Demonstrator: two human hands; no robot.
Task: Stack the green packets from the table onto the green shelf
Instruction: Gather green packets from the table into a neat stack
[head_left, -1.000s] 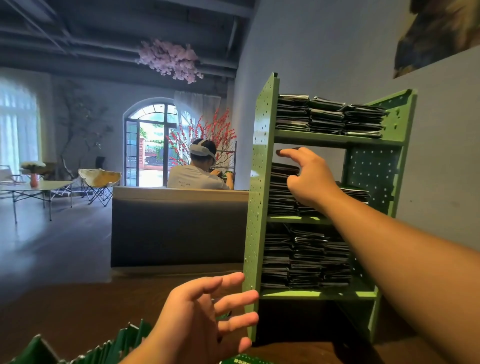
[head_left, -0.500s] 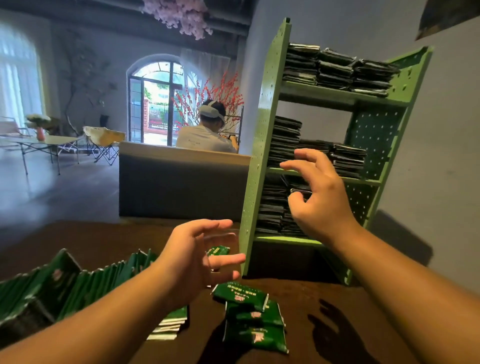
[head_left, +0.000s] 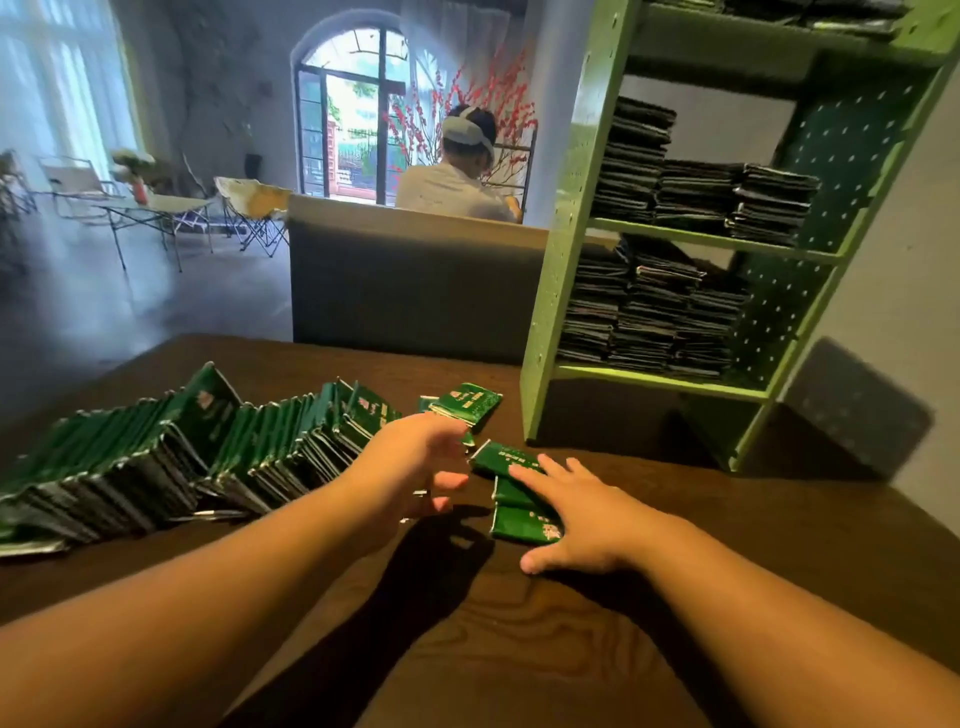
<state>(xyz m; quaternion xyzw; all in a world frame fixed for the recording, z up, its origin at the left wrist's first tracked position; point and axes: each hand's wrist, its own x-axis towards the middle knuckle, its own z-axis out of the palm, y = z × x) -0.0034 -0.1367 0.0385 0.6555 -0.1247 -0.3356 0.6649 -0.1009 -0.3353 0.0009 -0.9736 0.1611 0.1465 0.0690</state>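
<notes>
Right hand (head_left: 582, 514): flat, fingers straight on loose green packets (head_left: 511, 460) on tabletop (head_left: 519, 649) | left hand (head_left: 410, 467): grip released, apparently hovering | green shelf (head_left: 571, 218): holds stacked packets.

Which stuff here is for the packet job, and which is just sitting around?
For the job:
green packets under the right hand
long leaning packet row
small packet pile
green shelf
left hand
table

Just around:
grey sofa
folding chair
seated person
</notes>
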